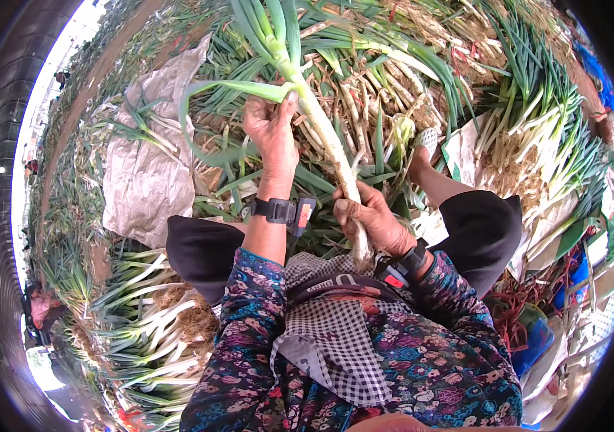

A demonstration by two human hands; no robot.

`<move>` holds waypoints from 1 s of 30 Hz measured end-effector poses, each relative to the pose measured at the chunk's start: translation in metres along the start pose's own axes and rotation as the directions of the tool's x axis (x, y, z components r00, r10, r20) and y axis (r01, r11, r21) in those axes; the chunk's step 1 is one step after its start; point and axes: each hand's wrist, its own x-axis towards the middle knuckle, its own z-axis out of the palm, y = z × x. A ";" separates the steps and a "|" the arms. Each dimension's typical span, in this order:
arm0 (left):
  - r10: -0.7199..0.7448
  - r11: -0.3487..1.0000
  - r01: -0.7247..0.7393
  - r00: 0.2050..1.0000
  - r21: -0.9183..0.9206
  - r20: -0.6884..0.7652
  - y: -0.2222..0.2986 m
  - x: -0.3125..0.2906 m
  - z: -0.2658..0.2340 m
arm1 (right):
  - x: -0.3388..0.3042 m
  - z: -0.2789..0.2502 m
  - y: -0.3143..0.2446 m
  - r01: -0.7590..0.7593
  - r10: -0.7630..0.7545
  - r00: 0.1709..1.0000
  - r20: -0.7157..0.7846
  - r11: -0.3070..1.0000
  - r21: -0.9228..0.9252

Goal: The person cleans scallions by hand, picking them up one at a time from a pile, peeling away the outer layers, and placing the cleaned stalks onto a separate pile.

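A long green onion (323, 133) slants across in front of me, its green leaves at the top and its pale root end low, near my lap. My right hand (375, 219) is wrapped round the lower part of the white stalk. Higher up, my left hand (272, 137) is closed, thumb and fingers pinching a bent outer leaf (246, 88) where it meets the stalk. That leaf folds away to the left and hangs down. Behind the stalk lies a loose pile of green onions (379, 90) with dry, brownish outer layers.
At the left, a crumpled pale sack (152, 169) lies on scattered leaves. Cleaned-looking green onions (156, 327) with brown roots are stacked at lower left, and another stack (530, 144) stands at the right. Red ties (512, 324) and blue plastic (534, 349) sit at lower right.
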 end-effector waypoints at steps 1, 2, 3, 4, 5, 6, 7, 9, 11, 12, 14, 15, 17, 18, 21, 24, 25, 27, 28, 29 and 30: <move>0.044 0.996 -0.041 0.998 0.073 -0.035 -0.004 -0.002 -0.001 | 0.000 0.001 -0.005 -0.166 0.137 0.982 0.126 0.953 0.254; 0.086 0.986 -0.077 0.994 0.146 -0.062 -0.006 -0.004 0.002 | 0.001 0.000 -0.004 -0.164 0.136 0.983 0.122 0.953 0.257; 0.086 0.985 -0.075 0.994 0.158 -0.064 -0.009 -0.008 0.006 | 0.005 0.000 -0.001 -0.065 0.065 0.998 -0.002 0.992 0.104; 0.083 0.985 -0.073 0.995 0.158 -0.061 -0.010 -0.014 0.008 | 0.007 0.000 0.002 0.018 -0.025 0.993 -0.114 0.998 -0.062; 0.021 0.998 -0.019 0.999 0.056 -0.028 -0.011 -0.023 0.008 | 0.008 -0.004 0.004 -0.036 0.046 0.996 -0.082 0.993 0.110; -0.039 0.998 0.039 0.999 -0.044 0.011 -0.009 -0.029 0.009 | 0.009 -0.009 0.003 -0.036 0.046 0.995 -0.085 0.993 0.113; -0.147 0.976 0.151 0.988 -0.156 0.036 -0.014 -0.035 0.005 | 0.010 -0.014 0.002 -0.090 0.094 0.996 0.003 0.944 0.316; -0.440 0.858 0.480 0.871 -0.183 0.220 -0.002 -0.058 0.004 | 0.009 -0.027 0.002 -0.122 0.115 0.992 0.043 0.878 0.462; -0.707 0.646 0.764 0.600 -0.003 0.375 0.023 -0.085 -0.004 | 0.009 -0.037 0.004 -0.066 0.073 0.997 -0.001 0.915 0.397; -0.799 0.522 0.836 0.410 0.167 0.440 0.028 -0.095 -0.018 | 0.010 -0.041 0.006 -0.016 0.028 0.999 -0.032 0.946 0.325; -0.824 0.499 0.736 0.241 0.458 0.512 0.034 -0.099 -0.044 | 0.012 -0.048 0.012 -0.011 0.023 0.999 -0.034 0.947 0.321; -0.884 0.461 0.720 0.323 0.520 0.337 0.036 -0.086 -0.048 | 0.012 -0.052 0.017 0.004 0.008 0.999 -0.045 0.964 0.264; -0.810 0.542 0.743 0.586 0.392 0.011 0.019 -0.055 -0.076 | 0.012 -0.042 0.017 0.009 0.000 0.998 -0.064 0.990 0.140; -0.679 0.682 0.700 0.714 0.212 -0.171 0.004 -0.041 -0.097 | 0.012 -0.030 0.014 0.003 0.002 0.999 -0.036 0.990 0.138; -0.452 0.816 0.401 0.892 0.417 0.027 0.001 -0.001 -0.059 | 0.008 -0.025 0.019 0.056 -0.059 0.993 -0.105 0.998 -0.036; -0.602 0.798 0.599 0.782 0.073 0.161 -0.009 0.000 -0.006 | 0.016 -0.029 0.049 0.354 -0.517 0.855 -0.038 0.636 -0.686; -0.562 0.827 0.551 0.818 0.111 0.123 -0.014 -0.001 -0.005 | 0.014 -0.026 0.054 0.298 -0.513 0.858 -0.035 0.551 -0.779; -0.489 0.871 0.481 0.868 0.098 0.089 -0.021 -0.002 -0.010 | 0.011 -0.014 0.042 0.182 -0.289 0.953 -0.089 0.784 -0.594; -0.494 0.868 0.485 0.865 0.101 0.086 -0.020 -0.003 -0.016 | 0.009 -0.009 0.033 0.016 -0.049 0.995 -0.081 0.930 -0.368; -0.478 0.873 0.487 0.862 -0.015 0.167 -0.016 -0.007 -0.019 | 0.008 -0.018 0.024 -0.297 0.286 0.948 0.139 0.953 0.064; -0.454 0.859 0.495 0.855 -0.131 0.249 -0.011 -0.010 -0.016 | 0.006 -0.020 0.027 -0.298 0.288 0.949 0.126 0.952 0.070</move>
